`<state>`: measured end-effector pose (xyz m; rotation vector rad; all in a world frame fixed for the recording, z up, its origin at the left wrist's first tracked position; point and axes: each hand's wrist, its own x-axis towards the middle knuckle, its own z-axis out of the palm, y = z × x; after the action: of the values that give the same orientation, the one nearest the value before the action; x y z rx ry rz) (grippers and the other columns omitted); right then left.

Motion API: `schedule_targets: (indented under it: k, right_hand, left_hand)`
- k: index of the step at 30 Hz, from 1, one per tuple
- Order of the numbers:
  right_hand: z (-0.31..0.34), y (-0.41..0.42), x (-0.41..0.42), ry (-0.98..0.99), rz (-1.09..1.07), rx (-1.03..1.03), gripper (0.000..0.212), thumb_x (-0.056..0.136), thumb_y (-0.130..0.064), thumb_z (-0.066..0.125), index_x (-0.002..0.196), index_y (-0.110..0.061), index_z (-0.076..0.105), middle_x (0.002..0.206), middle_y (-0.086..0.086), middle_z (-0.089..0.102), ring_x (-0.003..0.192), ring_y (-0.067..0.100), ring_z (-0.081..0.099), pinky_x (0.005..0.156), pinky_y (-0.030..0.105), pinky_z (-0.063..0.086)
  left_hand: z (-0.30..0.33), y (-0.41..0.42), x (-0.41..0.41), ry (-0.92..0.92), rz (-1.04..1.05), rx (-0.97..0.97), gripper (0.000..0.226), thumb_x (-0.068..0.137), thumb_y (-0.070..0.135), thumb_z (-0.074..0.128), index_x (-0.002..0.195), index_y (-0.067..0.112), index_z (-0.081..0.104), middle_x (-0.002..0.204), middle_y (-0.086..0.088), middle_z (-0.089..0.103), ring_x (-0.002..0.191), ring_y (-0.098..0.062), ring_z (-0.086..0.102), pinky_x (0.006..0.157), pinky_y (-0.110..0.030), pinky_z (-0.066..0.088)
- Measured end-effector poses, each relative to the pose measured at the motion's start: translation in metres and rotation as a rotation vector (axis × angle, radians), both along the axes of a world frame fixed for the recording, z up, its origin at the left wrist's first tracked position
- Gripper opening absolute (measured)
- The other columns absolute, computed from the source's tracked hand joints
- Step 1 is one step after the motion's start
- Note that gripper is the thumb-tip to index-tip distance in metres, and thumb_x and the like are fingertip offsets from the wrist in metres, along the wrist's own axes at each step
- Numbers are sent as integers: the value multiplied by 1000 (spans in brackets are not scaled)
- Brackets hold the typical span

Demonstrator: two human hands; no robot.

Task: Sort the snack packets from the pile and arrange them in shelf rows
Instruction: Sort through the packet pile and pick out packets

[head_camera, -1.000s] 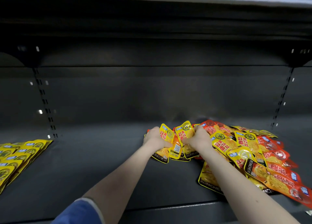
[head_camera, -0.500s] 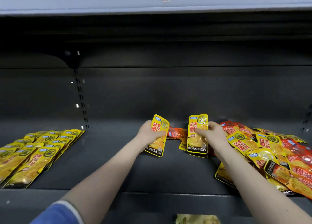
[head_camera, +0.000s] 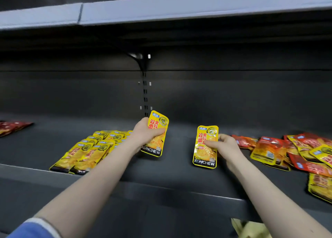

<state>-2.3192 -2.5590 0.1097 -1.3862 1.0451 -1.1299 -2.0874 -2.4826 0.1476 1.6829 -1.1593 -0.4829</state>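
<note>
My left hand (head_camera: pixel 145 134) grips an upright yellow KONCHEW snack packet (head_camera: pixel 156 142) above the dark shelf (head_camera: pixel 172 173), just right of the yellow packet rows (head_camera: pixel 86 151). My right hand (head_camera: pixel 226 146) pinches a second yellow packet (head_camera: pixel 205 153) by its right edge, also upright, a little lower and to the right. A mixed pile of red and yellow packets (head_camera: pixel 294 153) lies on the shelf at the far right. Both forearms reach in from below.
A row of red packets (head_camera: pixel 12 127) lies at the far left of the shelf. A grey shelf edge (head_camera: pixel 179 9) overhangs above. A slotted upright (head_camera: pixel 145 94) runs down the back wall. Something yellowish (head_camera: pixel 249 228) shows on the level below.
Both hands lifted a yellow packet each out of the pile and carried them left, toward the yellow rows. The view swung left, bringing the rows closer to centre.
</note>
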Motion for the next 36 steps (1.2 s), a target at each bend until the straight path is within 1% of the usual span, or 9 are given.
schedule_targets:
  k: [2,4,8,12,17,24,28,32,36]
  right_hand:
    - [-2,9,36,-3,-2,7,12,77,0,71,84,-6,64,87,13,69,71,21,65,70,32,53]
    - [-4,20,73,-22,-6,20,12,78,0,70,82,-8,62,84,11,69,69,20,65,64,29,52]
    - [-7,40,144,-50,-21,31,13,78,0,70,82,-9,61,82,9,68,69,19,64,66,30,52]
    - [-5,56,193,-61,-27,47,13,77,1,71,85,-6,63,84,11,69,68,20,65,64,29,53]
    - [4,63,220,-13,-50,42,12,79,-2,70,82,-10,62,80,4,69,63,12,66,53,21,49]
    - [3,48,212,30,-133,59,9,83,0,66,87,-6,61,78,5,66,62,12,61,43,12,44]
    - [-1,26,203,76,-180,97,8,84,0,64,84,-7,60,79,7,65,64,16,61,50,20,48]
    - [-12,1,202,144,-195,134,11,83,1,65,95,1,64,89,15,66,72,25,62,69,31,51]
    - [-20,-19,212,215,-159,138,5,82,0,68,81,-4,66,86,17,68,71,27,64,77,40,54]
  left_hand:
    - [2,13,40,-7,21,-26,37,77,23,76,105,6,58,102,-10,68,95,-26,64,84,-38,51]
    - [4,24,82,-3,21,-42,37,76,22,76,104,6,59,101,-10,68,94,-26,64,86,-40,52]
    - [5,38,158,13,0,-59,35,77,21,75,105,5,60,100,-10,68,90,-25,65,79,-37,52]
    - [5,41,209,63,-15,-43,36,77,23,76,104,5,60,99,-10,68,89,-25,66,79,-37,53]
    - [4,38,239,125,-60,-26,40,76,27,77,107,7,60,100,-11,69,90,-26,67,84,-44,54]
    - [-5,29,237,194,-100,-8,38,76,24,77,105,7,60,101,-12,69,93,-29,67,88,-50,53]
    - [-8,20,231,193,-120,3,37,75,25,77,104,8,62,100,-12,69,92,-28,67,87,-50,54]
    - [-11,13,223,212,-124,12,33,78,23,75,104,9,60,100,-10,68,92,-26,67,87,-45,54]
    - [-12,5,219,226,-135,11,33,79,24,74,104,8,60,101,-11,68,92,-26,67,86,-44,55]
